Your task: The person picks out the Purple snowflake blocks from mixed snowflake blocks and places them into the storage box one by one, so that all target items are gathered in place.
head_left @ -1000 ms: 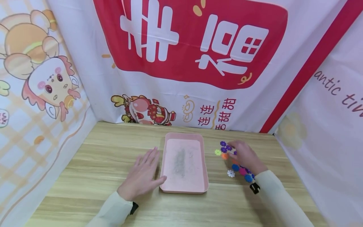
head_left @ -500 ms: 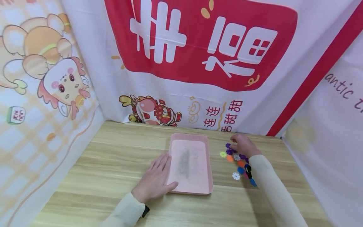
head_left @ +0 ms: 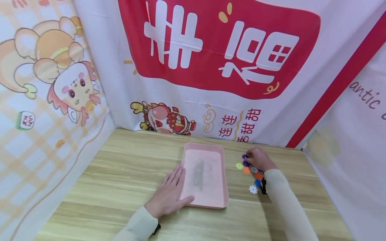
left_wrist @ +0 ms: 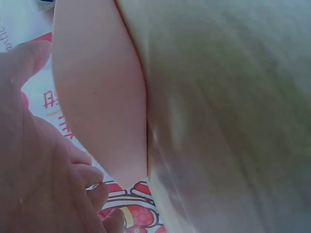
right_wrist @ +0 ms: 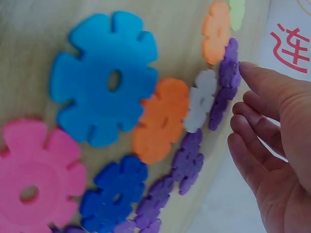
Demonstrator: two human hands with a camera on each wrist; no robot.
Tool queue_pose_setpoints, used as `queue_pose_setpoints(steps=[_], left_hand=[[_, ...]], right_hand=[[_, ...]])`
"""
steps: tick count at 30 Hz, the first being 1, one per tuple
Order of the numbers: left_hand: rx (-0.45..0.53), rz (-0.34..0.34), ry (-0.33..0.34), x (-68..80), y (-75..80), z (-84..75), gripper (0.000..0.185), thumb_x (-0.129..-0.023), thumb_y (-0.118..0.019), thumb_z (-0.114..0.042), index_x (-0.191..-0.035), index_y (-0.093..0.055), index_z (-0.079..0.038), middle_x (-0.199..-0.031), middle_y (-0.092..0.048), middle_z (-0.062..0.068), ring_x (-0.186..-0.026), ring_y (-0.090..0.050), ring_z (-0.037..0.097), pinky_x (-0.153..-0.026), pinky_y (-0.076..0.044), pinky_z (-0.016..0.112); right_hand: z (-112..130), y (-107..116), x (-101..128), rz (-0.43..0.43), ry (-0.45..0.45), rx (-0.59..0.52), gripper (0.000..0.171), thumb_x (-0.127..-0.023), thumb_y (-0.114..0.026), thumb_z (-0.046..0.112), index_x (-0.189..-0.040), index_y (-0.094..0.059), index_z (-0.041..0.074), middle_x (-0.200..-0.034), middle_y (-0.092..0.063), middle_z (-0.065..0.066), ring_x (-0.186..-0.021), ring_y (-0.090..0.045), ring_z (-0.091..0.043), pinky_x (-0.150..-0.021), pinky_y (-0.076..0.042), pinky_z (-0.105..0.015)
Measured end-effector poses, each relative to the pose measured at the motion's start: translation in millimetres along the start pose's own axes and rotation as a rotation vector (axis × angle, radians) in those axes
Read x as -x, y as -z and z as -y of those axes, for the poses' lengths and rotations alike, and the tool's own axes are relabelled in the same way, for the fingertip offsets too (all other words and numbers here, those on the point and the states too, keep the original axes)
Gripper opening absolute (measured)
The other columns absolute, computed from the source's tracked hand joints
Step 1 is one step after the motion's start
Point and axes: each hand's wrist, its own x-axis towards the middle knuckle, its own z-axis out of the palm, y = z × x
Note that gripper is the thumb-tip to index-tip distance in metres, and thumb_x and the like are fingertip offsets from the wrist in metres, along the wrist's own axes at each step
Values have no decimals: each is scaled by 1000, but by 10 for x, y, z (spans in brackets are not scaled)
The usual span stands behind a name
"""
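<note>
A shallow pink plastic tray lies on the wooden table. My left hand rests along its left side, fingers straight and thumb over the near left corner. In the left wrist view the tray's wall is beside that hand. To the tray's right lie flower-shaped plastic discs, where my right hand reaches the purple discs. The right wrist view has its thumb tip close against a purple disc, the other fingers loosely bent with nothing visible in them; contact is unclear.
More discs lie around: light blue, pink, orange, dark blue, grey, a white one and a yellow-green one. Printed cloth hangs behind the table and at both sides.
My left hand has moved right, up against the tray. The right hand shifted away over the purple discs, then came back slightly nearer. The head view has turned a little left.
</note>
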Motion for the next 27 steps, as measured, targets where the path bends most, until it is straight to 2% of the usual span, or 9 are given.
queue_pose_setpoints(steps=[4, 8, 14, 20, 22, 27], left_hand=[[-8, -1, 1, -8, -17, 6, 100, -103, -50, -66, -167, -16, 3, -178, -8, 21, -166, -12, 38, -134, -18, 58], [-18, 7, -1, -22, -23, 18, 100, -103, -50, -66, -167, -17, 2, -178, -10, 20, -166, -12, 38, -134, -18, 58], [-31, 20, -12, -37, -40, 33, 102, -102, -52, -67, -167, -18, 3, -178, -12, 21, -166, -13, 38, -134, -21, 59], [-34, 22, -41, -62, -48, 17, 105, -101, -54, -68, -165, -20, 6, -177, -15, 24, -165, -16, 40, -132, -24, 60], [-35, 18, -49, -68, -49, 12, 106, -100, -54, -69, -165, -21, 7, -176, -16, 25, -165, -16, 41, -132, -24, 60], [-39, -12, -60, -56, -60, 27, 114, -95, -57, -75, -165, -22, 8, -175, -19, 27, -164, -18, 42, -132, -25, 60]], right_hand=[[-9, -34, -5, 8, 18, -40, 21, -97, -78, 16, -109, -78, -2, -100, -78, -13, -87, -69, -20, -86, -64, -46], [-2, -37, -26, 36, 3, -45, 21, -99, -74, 15, -110, -78, -2, -102, -78, -14, -87, -69, -19, -86, -64, -47], [23, -22, -39, 88, -116, -101, 23, -101, -72, 15, -115, -75, -2, -111, -76, -17, -96, -69, -23, -95, -62, -50], [10, 18, -11, 94, -199, -185, 18, -100, -74, 14, -110, -69, 0, -106, -73, -15, -92, -66, -23, -85, -61, -41], [3, 23, -15, 83, -206, -189, 17, -99, -76, 15, -107, -67, 2, -104, -72, -13, -92, -65, -22, -83, -60, -38], [49, 38, -47, 62, -134, -190, 13, -99, -74, 12, -103, -64, 4, -100, -70, -11, -88, -64, -21, -77, -58, -33]])
